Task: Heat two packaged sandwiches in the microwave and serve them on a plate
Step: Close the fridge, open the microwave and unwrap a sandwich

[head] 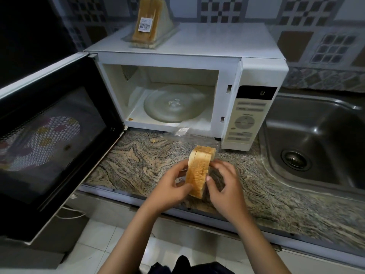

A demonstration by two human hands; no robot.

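An unwrapped sandwich (198, 171) of toasted bread slices stands on edge above the counter, held between both hands. My left hand (171, 186) grips its left face and my right hand (224, 184) grips its right side. Behind it, an empty clear wrapper (189, 135) with a white label lies on the counter in front of the microwave. A second sandwich (147, 22), still in its clear wedge pack with a barcode label, stands on top of the white microwave (197, 42). The microwave's cavity is empty except for the glass turntable (173, 104).
The microwave door (53, 135) is swung wide open to the left, reaching out past the counter edge. A steel sink (316, 139) lies at the right. The marbled stone counter (138, 161) carries a small crumb near the microwave. No plate is in view.
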